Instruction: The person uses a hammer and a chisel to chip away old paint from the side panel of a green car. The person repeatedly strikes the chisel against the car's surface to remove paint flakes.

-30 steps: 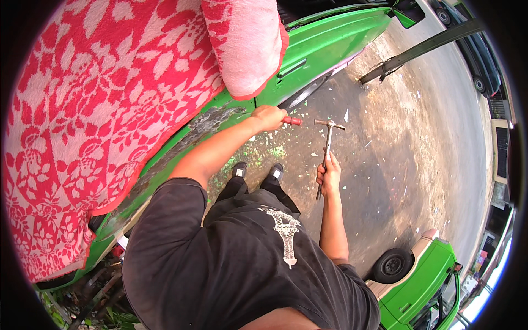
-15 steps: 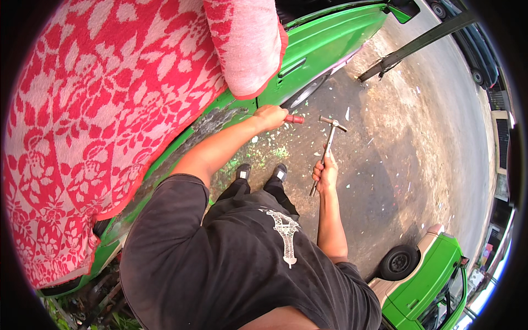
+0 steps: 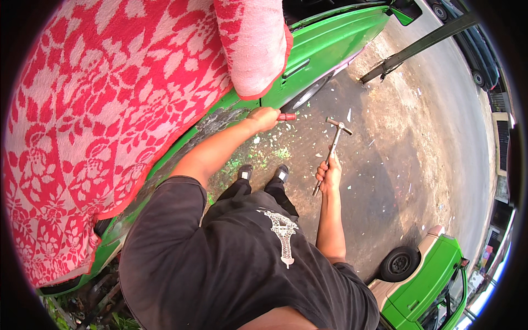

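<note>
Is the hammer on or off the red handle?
Off: ground shows between the hammer, held in the right hand, and the red handle.

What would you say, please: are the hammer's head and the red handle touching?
Apart: the head view shows ground plainly between the hammer's head and the red handle.

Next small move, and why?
Probably a light tap: bring the hammer in the right hand across to the exposed end of the red handle. The left hand grips that handle beside the scraped patch, its end sticks out toward the hammer, and a gap separates the two.
</note>
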A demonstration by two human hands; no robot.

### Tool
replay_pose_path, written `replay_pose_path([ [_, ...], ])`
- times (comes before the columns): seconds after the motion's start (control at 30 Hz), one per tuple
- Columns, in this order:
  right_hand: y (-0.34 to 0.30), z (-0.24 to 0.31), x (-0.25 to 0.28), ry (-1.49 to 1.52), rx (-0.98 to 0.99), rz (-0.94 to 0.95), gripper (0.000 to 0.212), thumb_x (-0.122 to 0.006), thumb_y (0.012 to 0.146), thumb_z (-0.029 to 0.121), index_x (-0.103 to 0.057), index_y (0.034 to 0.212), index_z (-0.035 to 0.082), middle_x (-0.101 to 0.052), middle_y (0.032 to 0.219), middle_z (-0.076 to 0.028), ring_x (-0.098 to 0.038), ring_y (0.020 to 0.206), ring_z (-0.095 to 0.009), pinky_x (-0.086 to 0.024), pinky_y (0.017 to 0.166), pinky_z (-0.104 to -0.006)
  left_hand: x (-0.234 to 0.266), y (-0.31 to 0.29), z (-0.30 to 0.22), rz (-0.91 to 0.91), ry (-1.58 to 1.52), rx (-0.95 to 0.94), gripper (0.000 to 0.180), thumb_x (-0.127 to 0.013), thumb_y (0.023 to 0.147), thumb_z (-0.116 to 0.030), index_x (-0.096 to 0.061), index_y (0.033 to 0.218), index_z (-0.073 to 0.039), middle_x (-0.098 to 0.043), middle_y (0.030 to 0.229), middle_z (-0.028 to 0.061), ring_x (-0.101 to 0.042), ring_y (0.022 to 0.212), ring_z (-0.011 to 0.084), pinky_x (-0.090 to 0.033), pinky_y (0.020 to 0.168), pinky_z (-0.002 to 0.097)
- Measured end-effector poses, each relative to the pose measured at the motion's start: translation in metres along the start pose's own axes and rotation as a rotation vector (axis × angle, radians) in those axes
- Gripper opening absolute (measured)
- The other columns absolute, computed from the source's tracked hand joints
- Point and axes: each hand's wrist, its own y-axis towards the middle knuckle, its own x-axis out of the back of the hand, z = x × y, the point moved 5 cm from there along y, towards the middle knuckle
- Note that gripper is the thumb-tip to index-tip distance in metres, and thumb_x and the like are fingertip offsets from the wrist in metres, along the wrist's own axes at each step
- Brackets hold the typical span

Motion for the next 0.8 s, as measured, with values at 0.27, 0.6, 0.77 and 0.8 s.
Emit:
replay_pose_path([
  [0.27,-0.024,0.009,0.004,-0.080,0.023,0.009,0.042,-0.043,0.104,0.034,-0.042,0.145,0.023,-0.033,0.058,0.005,-0.029,0.041,-0.006,-0.026,0.036,-0.0223,0.020,-0.026,-0.032,-0.210,-0.081,-0.283,0.013,-0.063,0.081,-0.020,-0.055,0.083,-0.010,-0.065,0.077,0.0100,-0.066,0.076,0.0353,-0.051,0.065,0.0489],
  [0.6,-0.058,0.010,0.010,-0.112,0.047,0.019,0.042,-0.044,0.104,0.032,-0.041,0.146,0.022,-0.034,0.057,0.005,-0.029,0.041,-0.006,-0.024,0.035,-0.0223,0.038,-0.077,-0.038,-0.548,-0.150,-0.563,0.024,-0.070,0.075,-0.017,-0.050,0.066,-0.010,-0.052,0.068,0.0065,-0.061,0.068,0.0294,-0.045,0.056,0.0450],
  [0.77,-0.067,0.011,0.002,-0.179,0.048,0.088,0.042,-0.044,0.104,0.031,-0.042,0.145,0.021,-0.033,0.056,0.005,-0.029,0.041,-0.005,-0.024,0.035,-0.0221,0.033,-0.082,-0.035,-0.655,-0.142,-0.607,0.024,-0.071,0.078,-0.018,-0.051,0.066,-0.010,-0.052,0.066,0.0067,-0.060,0.065,0.0285,-0.045,0.055,0.0433],
  [0.8,-0.070,0.012,0.000,-0.192,0.071,0.096,0.043,-0.046,0.104,0.030,-0.042,0.146,0.019,-0.034,0.058,0.005,-0.029,0.041,-0.005,-0.024,0.036,-0.0217,0.032,-0.081,-0.035,-0.678,-0.143,-0.623,0.023,-0.071,0.077,-0.018,-0.052,0.067,-0.011,-0.053,0.065,0.0066,-0.060,0.064,0.0284,-0.046,0.054,0.0426],
])
